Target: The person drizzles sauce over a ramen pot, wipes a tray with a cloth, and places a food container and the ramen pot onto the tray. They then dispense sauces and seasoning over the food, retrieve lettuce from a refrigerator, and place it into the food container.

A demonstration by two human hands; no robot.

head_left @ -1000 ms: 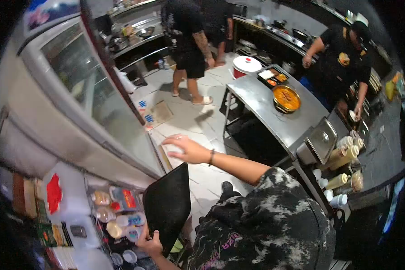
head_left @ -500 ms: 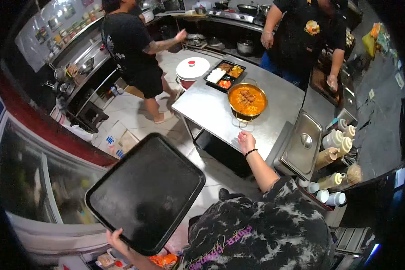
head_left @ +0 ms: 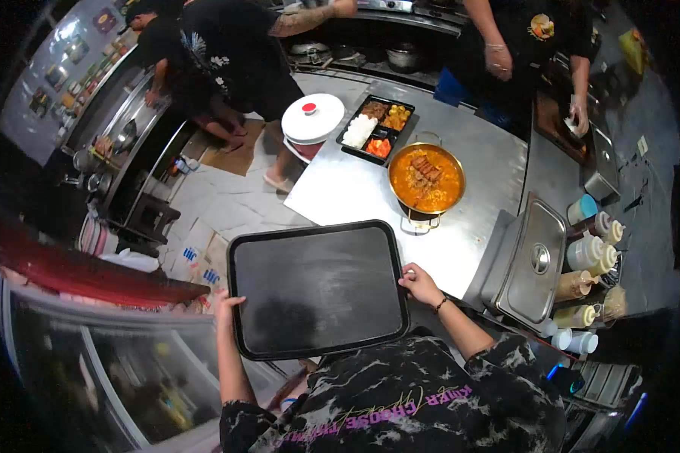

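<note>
- The left hand [head_left: 225,306] grips the left rim of the black tray [head_left: 317,291], its thumb lying over the edge; how the fingers sit underneath is hidden
- The right hand [head_left: 419,283] grips the tray's opposite side, closed at the rim with the thumb near the top edge; a dark beaded bracelet [head_left: 440,303] circles that wrist
- The black tray is held in front of the person's patterned shirt [head_left: 423,400], its flat inner surface facing up; its far edge overlaps the near side of the metal table [head_left: 340,181] in view, though whether the two touch I cannot tell
- On the table, beyond the tray, stands a two-handled pot [head_left: 427,177] of orange stew, with sliced meat on top; just beside it, farther left, lies a black meal box [head_left: 376,127] with white rice, brown meat, yellow food and orange-red pieces in separate compartments
- A white lid [head_left: 313,119] with a red knob covers a container beside the table's left edge
- To the right are a lidded steel container [head_left: 533,260] and, along its far side, a row of squeeze bottles [head_left: 585,253]
- Across the table, a co-worker in black [head_left: 533,68] wears clear gloves; at the left, another person [head_left: 166,60] bends forward, near a third in black shorts [head_left: 234,45]
</note>
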